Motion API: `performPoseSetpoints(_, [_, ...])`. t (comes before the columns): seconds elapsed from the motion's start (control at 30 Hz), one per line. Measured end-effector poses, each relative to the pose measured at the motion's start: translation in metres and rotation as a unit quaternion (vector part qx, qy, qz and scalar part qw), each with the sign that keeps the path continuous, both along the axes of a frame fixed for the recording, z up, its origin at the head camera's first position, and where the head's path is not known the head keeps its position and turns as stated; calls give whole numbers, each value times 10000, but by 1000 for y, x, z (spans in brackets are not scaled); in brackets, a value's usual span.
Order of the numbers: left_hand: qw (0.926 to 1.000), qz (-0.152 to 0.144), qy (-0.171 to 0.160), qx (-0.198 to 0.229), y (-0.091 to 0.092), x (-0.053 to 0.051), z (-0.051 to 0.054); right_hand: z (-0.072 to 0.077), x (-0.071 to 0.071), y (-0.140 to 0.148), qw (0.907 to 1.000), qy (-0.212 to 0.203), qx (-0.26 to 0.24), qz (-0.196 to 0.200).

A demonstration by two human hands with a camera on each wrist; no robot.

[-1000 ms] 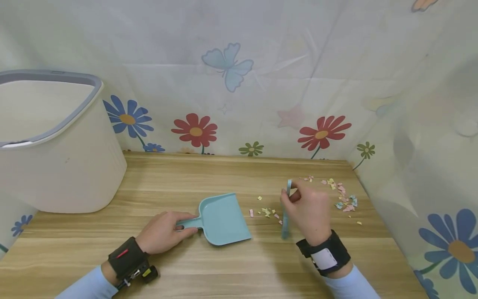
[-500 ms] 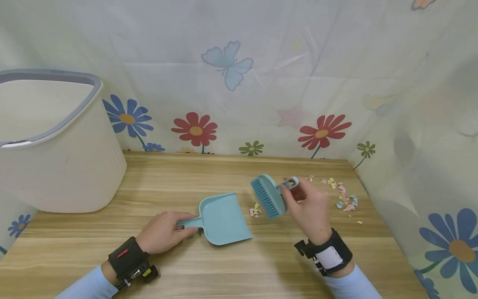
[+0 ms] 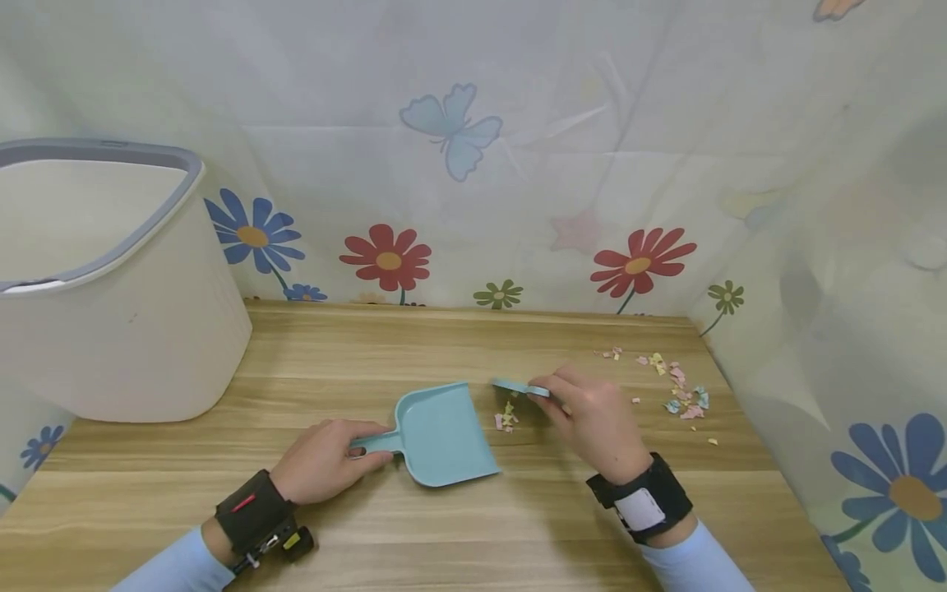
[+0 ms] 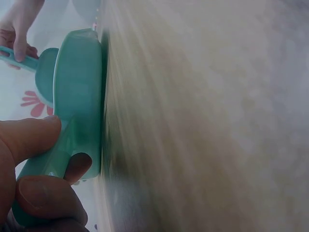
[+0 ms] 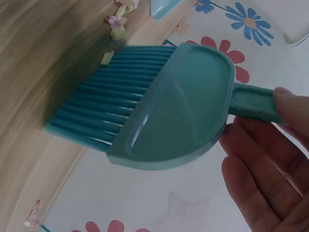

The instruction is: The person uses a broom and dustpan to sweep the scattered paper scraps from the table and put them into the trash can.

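Observation:
A light blue dustpan (image 3: 444,434) lies flat on the wooden table, its wide edge facing right. My left hand (image 3: 325,460) grips its handle; in the left wrist view the thumb and fingers (image 4: 46,195) wrap that handle. My right hand (image 3: 598,419) pinches the handle of a small blue brush (image 3: 518,386), seen nearly edge-on beyond a few paper scraps (image 3: 506,418) beside the dustpan's edge. In the right wrist view the bristles of the brush (image 5: 178,106) reach toward the table, close to some scraps (image 5: 116,24).
More pink, yellow and blue scraps (image 3: 684,395) are scattered at the table's right side, with a few (image 3: 612,353) near the back. A large white bin (image 3: 133,329) with a grey rim stands at the left. Flower-printed sheeting (image 3: 533,189) borders the table behind and at right.
The brush has moved left with my right hand and turned, and is now beyond the scraps. Scraps once spread out are bunched nearer the dustpan. My left hand and the dustpan have stayed put.

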State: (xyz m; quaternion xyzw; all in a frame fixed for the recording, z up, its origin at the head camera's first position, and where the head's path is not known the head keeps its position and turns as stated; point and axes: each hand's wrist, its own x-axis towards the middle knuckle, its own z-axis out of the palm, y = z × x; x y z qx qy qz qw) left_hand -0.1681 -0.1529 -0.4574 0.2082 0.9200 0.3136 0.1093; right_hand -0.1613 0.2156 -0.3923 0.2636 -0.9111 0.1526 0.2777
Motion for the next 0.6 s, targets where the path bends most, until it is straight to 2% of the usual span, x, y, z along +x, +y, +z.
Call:
performPoseSetpoints(0.17, [10000,-5,-8,41,0,-1,0,5,4,-3,9993,-134,-178,300])
performPoseSetpoints(0.3, [10000,-15,5,9,0,0,0,8,5,-3,9969,49,-661,416])
performPoseSetpoints(0.43, [10000,-29,26,34,1,1,3,9,6,-3,9926,423,-1125,143])
performPoseSetpoints(0.6, [10000,-52,59,43,3,3,5,6,7,-5,9904,554,-1194,-413])
